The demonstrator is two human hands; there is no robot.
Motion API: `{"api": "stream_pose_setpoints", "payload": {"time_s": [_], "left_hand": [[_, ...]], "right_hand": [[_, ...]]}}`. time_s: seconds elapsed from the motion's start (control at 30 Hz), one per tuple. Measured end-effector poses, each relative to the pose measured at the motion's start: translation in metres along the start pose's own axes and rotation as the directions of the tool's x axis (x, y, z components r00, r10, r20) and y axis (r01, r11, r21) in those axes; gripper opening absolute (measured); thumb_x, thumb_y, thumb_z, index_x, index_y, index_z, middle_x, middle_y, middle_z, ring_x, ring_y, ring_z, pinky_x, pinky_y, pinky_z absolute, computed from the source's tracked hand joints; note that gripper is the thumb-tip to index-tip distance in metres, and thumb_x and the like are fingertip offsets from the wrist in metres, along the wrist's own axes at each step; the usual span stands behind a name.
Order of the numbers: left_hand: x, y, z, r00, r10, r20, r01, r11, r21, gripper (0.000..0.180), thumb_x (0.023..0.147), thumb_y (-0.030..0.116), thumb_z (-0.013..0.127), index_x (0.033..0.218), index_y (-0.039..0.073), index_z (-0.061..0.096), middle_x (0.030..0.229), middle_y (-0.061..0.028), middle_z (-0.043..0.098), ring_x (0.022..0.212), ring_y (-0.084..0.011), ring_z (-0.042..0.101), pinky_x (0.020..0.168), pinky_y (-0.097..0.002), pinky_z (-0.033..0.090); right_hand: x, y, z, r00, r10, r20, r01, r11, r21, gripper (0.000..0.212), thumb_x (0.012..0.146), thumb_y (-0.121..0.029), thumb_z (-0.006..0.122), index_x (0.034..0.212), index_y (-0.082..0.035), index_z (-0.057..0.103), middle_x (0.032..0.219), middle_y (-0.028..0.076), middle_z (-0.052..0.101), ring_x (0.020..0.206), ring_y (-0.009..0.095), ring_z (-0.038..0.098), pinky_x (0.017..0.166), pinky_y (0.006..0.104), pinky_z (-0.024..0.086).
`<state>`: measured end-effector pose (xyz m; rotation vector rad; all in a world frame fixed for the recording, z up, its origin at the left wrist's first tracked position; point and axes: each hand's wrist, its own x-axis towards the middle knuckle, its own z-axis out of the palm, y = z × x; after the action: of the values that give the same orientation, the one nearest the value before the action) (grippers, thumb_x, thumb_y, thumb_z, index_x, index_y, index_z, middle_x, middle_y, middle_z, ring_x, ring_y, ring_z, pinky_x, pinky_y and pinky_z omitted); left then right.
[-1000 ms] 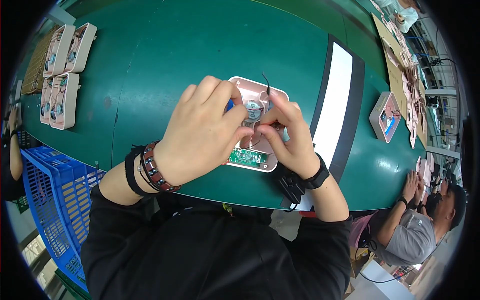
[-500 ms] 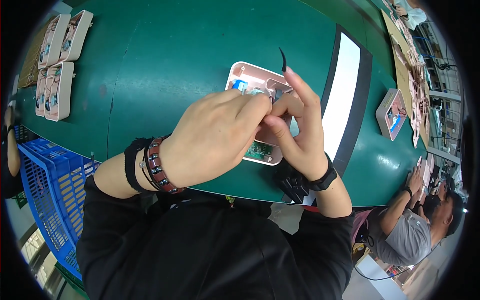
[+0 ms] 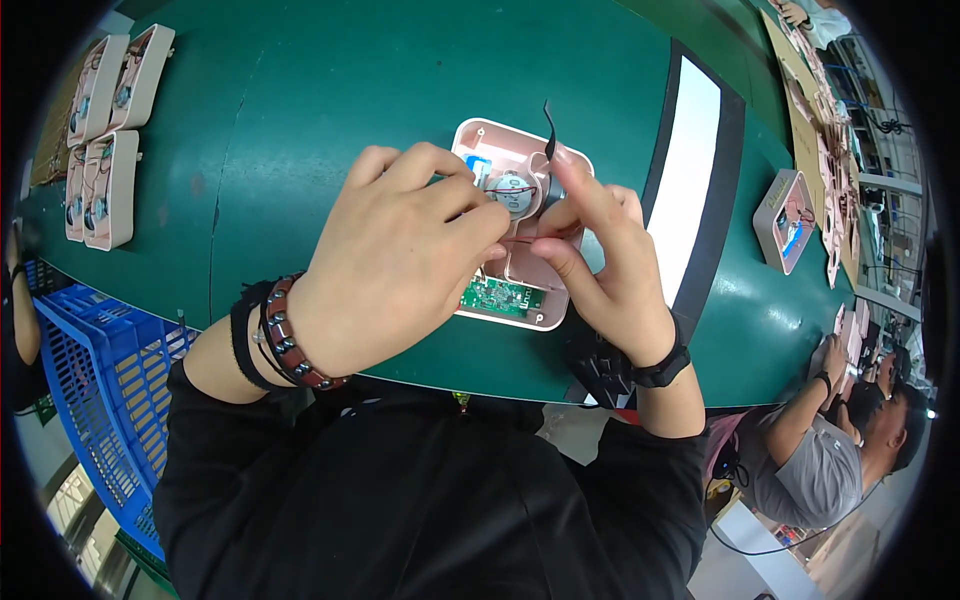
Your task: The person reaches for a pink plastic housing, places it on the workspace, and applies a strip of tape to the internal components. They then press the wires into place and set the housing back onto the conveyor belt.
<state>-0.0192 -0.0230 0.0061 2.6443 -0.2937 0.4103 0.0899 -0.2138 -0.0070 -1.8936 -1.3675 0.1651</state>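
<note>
A pale pink plastic housing (image 3: 580,160) lies open-side up on the green table in front of me. Inside it are a round silvery speaker-like part (image 3: 512,193), a blue-wrapped part (image 3: 478,168) and a green circuit board (image 3: 500,295). Above the housing my left hand (image 3: 410,225) pinches a thin red wire (image 3: 520,239) between thumb and finger. My right hand (image 3: 605,245) pinches the wire's other side, its fingertips just apart from the left ones. A black curved pointed tip (image 3: 549,130), like that of tweezers, sticks up beside my right index finger.
Several similar pink housings (image 3: 112,185) stand at the far left. Another housing (image 3: 783,225) sits on the right, past a white strip (image 3: 685,180) with black borders. A blue crate (image 3: 100,370) is at my left, and a co-worker in grey (image 3: 820,470) sits at the right.
My hands have moved slightly apart, the left one leftward and down. The round part, the red wire and more of the circuit board now show between them.
</note>
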Motion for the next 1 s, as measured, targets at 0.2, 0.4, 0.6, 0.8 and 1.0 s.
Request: {"api": "stream_pose_setpoints", "payload": {"time_s": [0.2,0.4,0.6,0.8,1.0], "left_hand": [[0.001,-0.002,0.0,1.0,0.0,0.028,0.0,1.0,-0.014,0.013,0.078,0.012,0.071,0.089,0.011,0.064,0.089,0.0004,0.063,0.097,-0.0205,0.056,0.085,-0.0383,0.038],[0.005,-0.004,-0.001,0.997,-0.023,0.078,0.027,0.998,-0.05,0.012,0.077,0.01,0.072,0.084,0.012,0.062,0.091,0.0018,0.066,0.104,-0.0187,0.058,0.092,-0.0431,0.031],[0.004,-0.002,-0.001,0.997,-0.043,0.071,0.052,0.991,-0.124,0.012,0.079,0.007,0.071,0.083,0.013,0.061,0.087,0.0025,0.066,0.103,-0.0169,0.06,0.093,-0.0455,0.028],[0.003,-0.003,0.0,0.995,-0.051,0.085,0.062,0.99,-0.13,0.012,0.079,0.006,0.07,0.083,0.013,0.061,0.088,0.0015,0.067,0.103,-0.0171,0.061,0.094,-0.0451,0.028],[0.004,-0.002,-0.001,0.997,-0.03,0.076,0.039,0.991,-0.129,0.011,0.08,0.006,0.07,0.083,0.012,0.061,0.088,0.0013,0.067,0.103,-0.0165,0.061,0.094,-0.0449,0.028]], "right_hand": [[-0.001,-0.001,0.008,1.0,0.022,-0.004,-0.023,0.996,-0.083,0.074,0.081,0.002,0.071,0.148,-0.009,0.042,0.076,-0.001,0.064,0.068,0.013,0.055,0.087,0.0318,0.032],[-0.002,-0.004,0.01,0.997,0.074,-0.011,-0.074,0.997,-0.031,0.075,0.081,0.002,0.072,0.148,-0.01,0.041,0.075,-0.002,0.062,0.069,0.012,0.056,0.089,0.0326,0.029],[0.005,-0.005,0.0,0.996,0.068,-0.059,-0.069,0.998,-0.012,0.047,0.08,0.004,0.071,0.124,-0.007,0.055,0.086,0.004,0.062,0.075,0.016,0.059,0.084,0.0342,0.037],[0.012,-0.014,-0.012,0.995,0.096,0.029,-0.095,0.995,-0.02,0.02,0.08,0.004,0.067,0.09,-0.003,0.052,0.098,0.011,0.059,0.082,0.026,0.059,0.074,0.0372,0.045],[0.013,-0.021,-0.008,0.99,0.072,0.123,-0.06,0.994,-0.092,0.016,0.082,0.002,0.063,0.091,-0.002,0.051,0.096,0.011,0.057,0.083,0.031,0.057,0.075,0.0379,0.044]]}}
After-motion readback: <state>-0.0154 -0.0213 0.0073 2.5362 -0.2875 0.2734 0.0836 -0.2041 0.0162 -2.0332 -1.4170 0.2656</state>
